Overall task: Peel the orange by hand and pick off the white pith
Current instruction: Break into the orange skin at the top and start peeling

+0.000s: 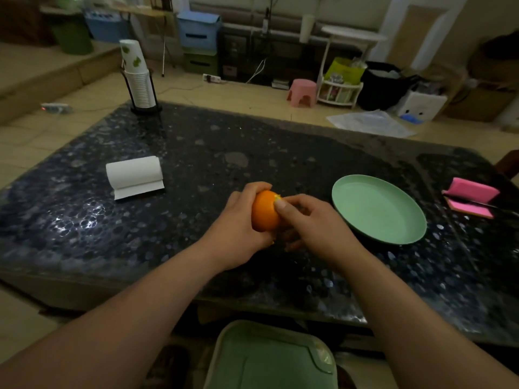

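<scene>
An orange with its peel nearly whole is held just above the dark speckled table, near its front middle. My left hand grips it from the left and behind, fingers curled over its top. My right hand is against its right side, the thumb pressing into the peel near the top, where a small pale yellow break shows. The fingers of my right hand curl under the fruit and are partly hidden.
A pale green plate lies right of my hands. A roll of white paper towel sits at the left, a stack of paper cups in a holder at the far left corner, and pink sponges at the right edge. A green bin stands below the table front.
</scene>
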Demonstrator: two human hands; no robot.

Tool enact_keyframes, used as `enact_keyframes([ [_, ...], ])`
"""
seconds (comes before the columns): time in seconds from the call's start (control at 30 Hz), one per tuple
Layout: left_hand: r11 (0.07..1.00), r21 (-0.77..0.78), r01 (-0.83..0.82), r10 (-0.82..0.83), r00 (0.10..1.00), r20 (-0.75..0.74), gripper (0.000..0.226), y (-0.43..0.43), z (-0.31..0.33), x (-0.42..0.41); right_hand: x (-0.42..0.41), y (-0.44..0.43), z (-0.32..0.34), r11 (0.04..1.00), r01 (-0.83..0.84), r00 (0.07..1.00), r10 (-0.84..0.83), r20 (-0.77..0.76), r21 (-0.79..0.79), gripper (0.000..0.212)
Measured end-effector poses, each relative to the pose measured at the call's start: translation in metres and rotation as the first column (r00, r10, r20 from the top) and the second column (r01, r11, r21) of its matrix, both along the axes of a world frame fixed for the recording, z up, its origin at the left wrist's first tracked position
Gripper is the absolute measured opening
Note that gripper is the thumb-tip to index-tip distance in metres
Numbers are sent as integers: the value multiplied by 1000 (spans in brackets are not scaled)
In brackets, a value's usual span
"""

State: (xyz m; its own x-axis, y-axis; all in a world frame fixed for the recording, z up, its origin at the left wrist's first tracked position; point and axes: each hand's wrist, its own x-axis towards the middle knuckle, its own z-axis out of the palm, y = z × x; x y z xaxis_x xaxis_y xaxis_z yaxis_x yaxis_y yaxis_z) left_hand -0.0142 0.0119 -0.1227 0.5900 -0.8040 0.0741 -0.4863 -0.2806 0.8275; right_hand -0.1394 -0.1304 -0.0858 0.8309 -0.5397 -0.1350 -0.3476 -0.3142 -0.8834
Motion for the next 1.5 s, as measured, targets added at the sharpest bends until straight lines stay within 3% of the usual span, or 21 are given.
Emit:
enact_keyframes([
  [0.07, 999, 32, 35, -32, 996, -79, 97, 0, 2, 3, 0, 0, -1, 1000, 13, 1000, -14, 7, 11, 29],
  [0.13, 999, -24, 23, -29, 953, -302, 88, -1, 8, 4, 1, -2, -3, 997, 58, 997, -60, 39, 50, 27],
  [0.23, 980, -90, -180, 84, 770, -632, 57, -9, 15, 0, 3, -2, -5, 996, 76, 995, -79, 68, 47, 28],
  [0.33, 958, -65, -281, 137, 642, -754, 62, -17, 15, -2, 9, 2, -7, 996, -2, 999, 6, 40, -90, 30],
  [0.5, 943, 15, -331, 209, 557, -804, 61, -22, 17, 1, 7, 0, -6, 944, -115, 993, 99, -65, -308, 28],
  [0.63, 934, 18, -356, 229, 559, -797, 48, -26, 15, 0, 1, 0, -5, 930, -168, 986, 150, -80, -326, 24],
  [0.9, 924, 9, -382, 211, 492, -845, 51, -31, 12, -3, 7, -7, -13, 962, -113, 994, 110, -24, -250, 19],
  [1.07, 922, 13, -386, 183, 409, -894, 56, -26, 15, 3, 7, -14, -14, 986, -164, 986, 165, 35, -39, 26],
  [1.17, 929, 1, -369, 165, 414, -895, 58, -25, 15, 4, 7, -14, -12, 989, -145, 988, 145, 48, 8, 27],
  [1.33, 937, 10, -350, 190, 483, -855, 62, -25, 15, 3, 2, -14, -3, 970, -180, 983, 173, -55, -161, 29],
  [1.5, 942, 3, -334, 174, 481, -860, 59, -24, 19, 1, 2, -5, 2, 923, -171, 984, 145, -99, -346, 31],
])
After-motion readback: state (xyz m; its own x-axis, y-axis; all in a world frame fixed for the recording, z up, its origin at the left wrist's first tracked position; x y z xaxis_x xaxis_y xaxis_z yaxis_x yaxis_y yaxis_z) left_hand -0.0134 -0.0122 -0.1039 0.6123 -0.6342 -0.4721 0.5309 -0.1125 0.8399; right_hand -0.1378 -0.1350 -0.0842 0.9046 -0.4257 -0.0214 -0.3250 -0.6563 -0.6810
